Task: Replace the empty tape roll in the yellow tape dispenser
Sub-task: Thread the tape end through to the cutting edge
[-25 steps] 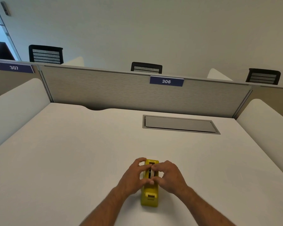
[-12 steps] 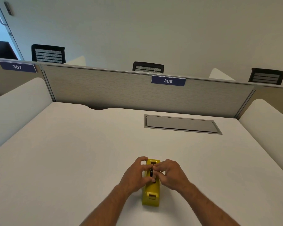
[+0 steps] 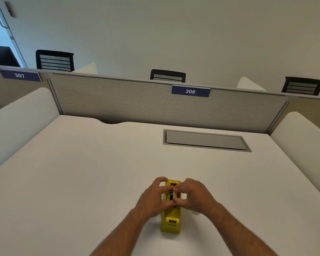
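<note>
The yellow tape dispenser (image 3: 171, 219) stands on the white desk (image 3: 81, 172), its cutter end pointing towards me. My left hand (image 3: 152, 198) wraps the dispenser's left side, with fingers curled over its far end and the thumb across the middle. My right hand (image 3: 196, 196) comes in from the right, fingertips pinched on the tape roll (image 3: 172, 196), a dark hub with a white edge sitting in the dispenser's slot. The fingers hide most of the roll. A small pale shape (image 3: 195, 212) shows under my right wrist; I cannot tell what it is.
A grey cable hatch (image 3: 205, 140) is set flush into the desk beyond the dispenser. A fabric partition (image 3: 118, 100) with a "306" label closes the far edge. White side panels (image 3: 299, 137) flank the desk. Black chair backs rise behind the partition.
Both hands stay on the dispenser. The fingertips have drawn closer together over the roll in the middle. The dispenser itself has not shifted on the desk.
</note>
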Motion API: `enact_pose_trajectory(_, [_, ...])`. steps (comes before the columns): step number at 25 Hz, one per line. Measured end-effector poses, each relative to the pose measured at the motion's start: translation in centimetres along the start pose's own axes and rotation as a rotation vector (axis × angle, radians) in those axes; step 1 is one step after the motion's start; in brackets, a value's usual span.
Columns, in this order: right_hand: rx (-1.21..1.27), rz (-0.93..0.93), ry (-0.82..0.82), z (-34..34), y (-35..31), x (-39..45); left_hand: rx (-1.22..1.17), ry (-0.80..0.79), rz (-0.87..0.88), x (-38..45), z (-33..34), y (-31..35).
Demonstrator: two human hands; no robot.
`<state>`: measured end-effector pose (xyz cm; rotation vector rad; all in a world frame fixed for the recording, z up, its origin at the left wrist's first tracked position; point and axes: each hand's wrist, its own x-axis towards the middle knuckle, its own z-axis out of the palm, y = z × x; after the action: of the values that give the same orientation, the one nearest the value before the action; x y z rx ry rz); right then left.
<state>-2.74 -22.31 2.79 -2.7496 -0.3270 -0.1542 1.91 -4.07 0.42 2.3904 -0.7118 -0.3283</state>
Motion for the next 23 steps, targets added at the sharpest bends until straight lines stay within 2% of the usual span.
enact_pose_trajectory(23, [-0.024,0.013,-0.014,0.41,0.4,0.67,0.114,-0.041,0.024,-0.27,-0.58,0.19])
